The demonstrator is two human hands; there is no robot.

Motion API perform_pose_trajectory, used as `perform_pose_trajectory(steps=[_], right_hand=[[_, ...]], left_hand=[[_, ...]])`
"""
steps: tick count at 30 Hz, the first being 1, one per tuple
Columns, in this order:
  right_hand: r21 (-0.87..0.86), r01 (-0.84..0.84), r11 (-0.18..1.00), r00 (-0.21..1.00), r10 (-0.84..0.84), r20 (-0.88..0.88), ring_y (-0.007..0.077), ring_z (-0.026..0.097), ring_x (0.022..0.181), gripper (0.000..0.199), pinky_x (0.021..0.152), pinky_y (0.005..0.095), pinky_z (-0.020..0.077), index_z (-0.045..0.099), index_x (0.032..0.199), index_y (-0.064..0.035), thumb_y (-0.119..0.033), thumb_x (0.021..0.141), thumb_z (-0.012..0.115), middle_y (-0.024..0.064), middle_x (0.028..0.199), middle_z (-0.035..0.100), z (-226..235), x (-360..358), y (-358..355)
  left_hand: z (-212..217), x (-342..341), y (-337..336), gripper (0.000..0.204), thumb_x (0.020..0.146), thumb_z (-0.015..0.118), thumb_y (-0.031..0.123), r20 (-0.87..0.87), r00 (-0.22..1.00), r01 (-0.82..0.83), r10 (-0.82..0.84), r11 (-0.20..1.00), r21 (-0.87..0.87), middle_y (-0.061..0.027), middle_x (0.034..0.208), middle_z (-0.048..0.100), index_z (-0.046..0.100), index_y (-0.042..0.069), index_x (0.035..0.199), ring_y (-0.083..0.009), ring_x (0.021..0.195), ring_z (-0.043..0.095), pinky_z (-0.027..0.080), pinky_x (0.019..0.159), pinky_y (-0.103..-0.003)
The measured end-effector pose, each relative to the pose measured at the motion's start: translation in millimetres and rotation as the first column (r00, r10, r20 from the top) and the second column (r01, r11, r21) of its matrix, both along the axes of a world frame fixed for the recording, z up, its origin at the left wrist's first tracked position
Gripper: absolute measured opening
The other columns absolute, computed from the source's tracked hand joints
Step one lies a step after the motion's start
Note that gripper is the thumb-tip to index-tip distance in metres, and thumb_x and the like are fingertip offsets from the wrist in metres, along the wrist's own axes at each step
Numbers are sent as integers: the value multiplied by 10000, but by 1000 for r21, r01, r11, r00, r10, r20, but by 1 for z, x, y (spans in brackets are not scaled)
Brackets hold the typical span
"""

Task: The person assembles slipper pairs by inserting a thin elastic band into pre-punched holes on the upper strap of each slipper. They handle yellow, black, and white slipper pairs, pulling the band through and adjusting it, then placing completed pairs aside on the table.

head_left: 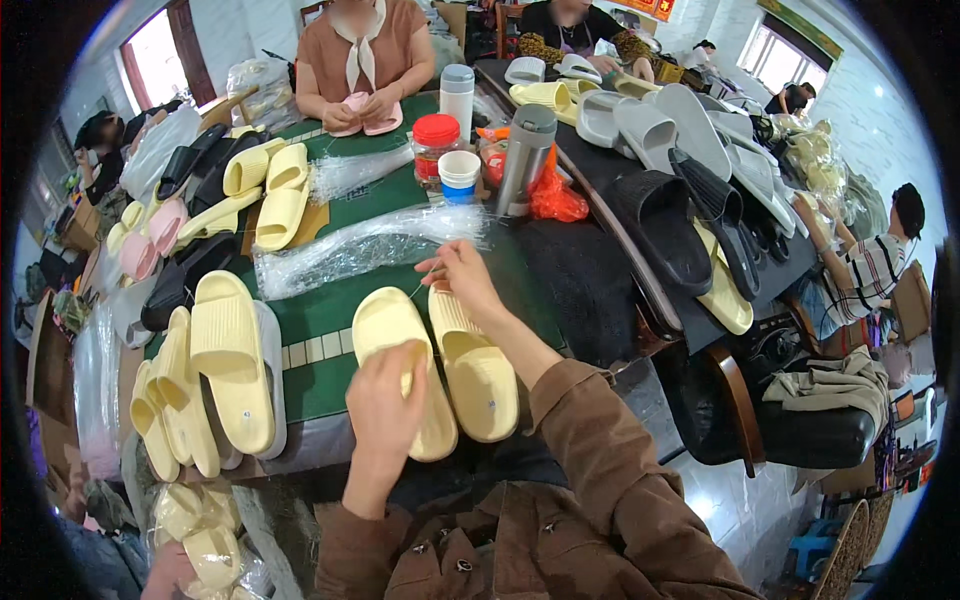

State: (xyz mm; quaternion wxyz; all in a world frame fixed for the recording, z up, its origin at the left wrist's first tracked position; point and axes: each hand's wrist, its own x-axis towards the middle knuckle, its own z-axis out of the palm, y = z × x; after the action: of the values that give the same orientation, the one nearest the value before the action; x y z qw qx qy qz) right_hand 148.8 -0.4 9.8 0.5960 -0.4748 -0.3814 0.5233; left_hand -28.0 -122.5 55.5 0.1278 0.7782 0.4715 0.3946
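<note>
On green table (330,320): pair of yellow slides, side by side. Left hand (385,400) grips left slide (395,340); right hand (462,275) pinches, seemingly, a thread above right slide (480,375). Plastic bags (360,248) beyond.

pale yellow slippers (440,365), side by side, soles up
</note>
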Motion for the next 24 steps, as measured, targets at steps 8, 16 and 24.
perform_pose_trajectory(steps=[8, 16, 24], right_hand=[[139, -51, 989, 998, 57, -40, 107, 598, 776, 179, 709, 230, 483, 493, 1138, -55, -147, 985, 477, 77, 909, 628, -8, -4, 1], [146, -58, 988, 985, 81, -152, 63, 585, 774, 207, 732, 205, 479, 573, 1138, -63, -195, 1001, 491, 38, 983, 664, -18, 6, 8], [87, 38, 995, 963, -13, -269, 129, 643, 801, 193, 721, 247, 518, 514, 1123, -111, -255, 1032, 423, 75, 941, 662, -10, 1, 1]], left_hand=[[-27, 13, 112, 218, 836, 666, 199, -251, 966, -79, 60, 995, -65, -121, 939, 622, 672, 44, 988, -313, 920, 611, 483, 809, -413], [-53, 26, 129, 158, 839, 619, 139, 0, 999, 34, -35, 963, -268, -182, 867, 664, 691, 11, 900, -319, 831, 650, 500, 747, -387], [-29, 26, 129, 112, 885, 544, -2, 266, 962, -5, 61, 978, -206, -137, 839, 665, 636, -20, 947, -204, 778, 650, 487, 700, -318]])
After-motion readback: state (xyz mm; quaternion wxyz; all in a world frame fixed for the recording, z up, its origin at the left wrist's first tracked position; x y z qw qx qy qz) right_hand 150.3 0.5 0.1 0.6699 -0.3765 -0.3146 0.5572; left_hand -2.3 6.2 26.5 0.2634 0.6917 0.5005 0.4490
